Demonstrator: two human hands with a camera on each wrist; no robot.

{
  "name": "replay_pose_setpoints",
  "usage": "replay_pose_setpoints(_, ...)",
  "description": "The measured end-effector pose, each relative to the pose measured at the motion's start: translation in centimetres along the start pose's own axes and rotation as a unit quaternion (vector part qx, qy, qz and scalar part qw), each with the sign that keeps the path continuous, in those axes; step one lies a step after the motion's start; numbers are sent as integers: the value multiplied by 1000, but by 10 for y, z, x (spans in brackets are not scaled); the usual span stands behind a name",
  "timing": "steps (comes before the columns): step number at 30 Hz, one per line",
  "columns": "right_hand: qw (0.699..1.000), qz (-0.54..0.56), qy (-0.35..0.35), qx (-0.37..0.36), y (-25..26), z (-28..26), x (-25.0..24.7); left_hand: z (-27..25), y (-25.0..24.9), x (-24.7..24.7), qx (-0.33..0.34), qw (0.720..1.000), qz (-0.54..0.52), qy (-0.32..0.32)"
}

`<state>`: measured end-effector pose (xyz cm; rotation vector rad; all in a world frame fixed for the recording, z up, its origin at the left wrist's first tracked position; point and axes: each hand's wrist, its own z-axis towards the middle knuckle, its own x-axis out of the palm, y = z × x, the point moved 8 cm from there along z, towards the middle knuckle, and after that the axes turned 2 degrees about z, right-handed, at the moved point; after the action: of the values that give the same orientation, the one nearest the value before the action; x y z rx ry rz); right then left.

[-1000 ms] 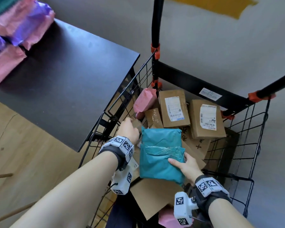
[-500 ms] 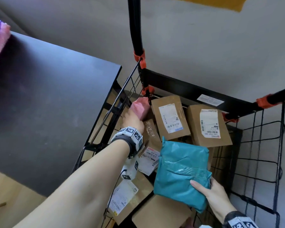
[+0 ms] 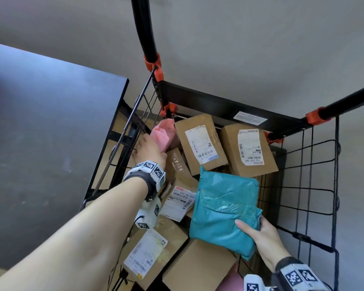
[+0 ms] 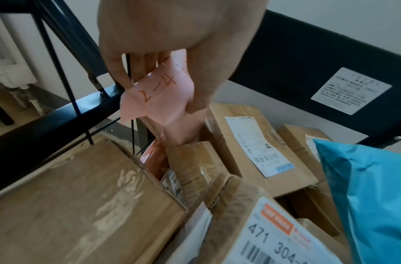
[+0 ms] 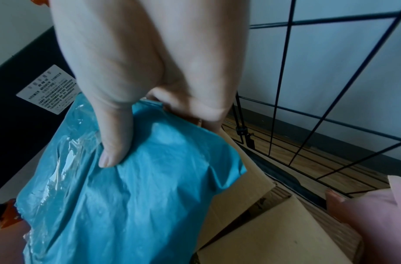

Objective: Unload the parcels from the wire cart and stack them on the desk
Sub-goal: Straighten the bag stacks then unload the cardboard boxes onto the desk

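Note:
The black wire cart (image 3: 303, 185) holds several brown cardboard parcels and soft mailers. My right hand (image 3: 259, 236) grips a teal plastic mailer (image 3: 223, 211) by its near right edge, thumb on top (image 5: 113, 142), holding it above the boxes. My left hand (image 3: 147, 148) reaches into the cart's far left corner and pinches a pink mailer (image 3: 164, 135) marked "2-4" (image 4: 158, 100) between thumb and fingers; the mailer stands wedged against the wire side. The dark desk (image 3: 40, 133) lies to the left of the cart.
Two labelled brown boxes (image 3: 200, 141) (image 3: 248, 150) lean at the cart's back wall. More boxes (image 3: 198, 267) fill the near side, and another pink mailer (image 5: 375, 214) lies at the near right. Black handle posts with orange clamps (image 3: 153, 66) rise from the back corners.
My left hand has moved from the cart's near left side to the far corner and taken hold of the pink mailer. The right hand has carried the teal mailer rightward.

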<state>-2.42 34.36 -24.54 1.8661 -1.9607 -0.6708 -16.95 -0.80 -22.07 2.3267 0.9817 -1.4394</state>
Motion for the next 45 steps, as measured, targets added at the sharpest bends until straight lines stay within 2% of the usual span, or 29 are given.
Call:
replay_pose_setpoints(6, 999, 40, -11, -25, 8, -28, -1, -43, -7, -39, 25, 999, 4, -21)
replay_pose_setpoints(12, 996, 62, -14, -55, 27, -67, -1, -113, -9, -88, 75, 995, -49, -39)
replay_pose_setpoints(15, 994, 72, 7, -77, 42, -90, 4, -152, 1, -118, 92, 991, -86, -54)
replay_pose_setpoints(21, 989, 54, 39, -129, 73, -140, 18, -230, 46, -178, 93, 978, -139, -128)
replay_pose_setpoints(27, 983, 47, 91, -151, 91, -188, 58, -288, 121, -225, 58, 967, -170, -180)
replay_pose_setpoints(28, 981, 39, 111, -157, 96, -208, 77, -304, 147, -244, 46, 964, -173, -199)
replay_pose_setpoints(30, 978, 32, 118, -167, 102, -214, 87, -307, 164, -252, 32, 964, -167, -204)
replay_pose_setpoints(35, 969, 1, 164, -186, 124, -260, 158, -330, 244, -315, -5, 944, -184, -274)
replay_pose_setpoints(40, 956, 5, 201, -214, 141, -290, 242, -319, 313, -359, -18, 924, -207, -322)
replay_pose_setpoints(45, 947, 5, 212, -242, 146, -316, 340, -286, 388, -395, -9, 919, -207, -334)
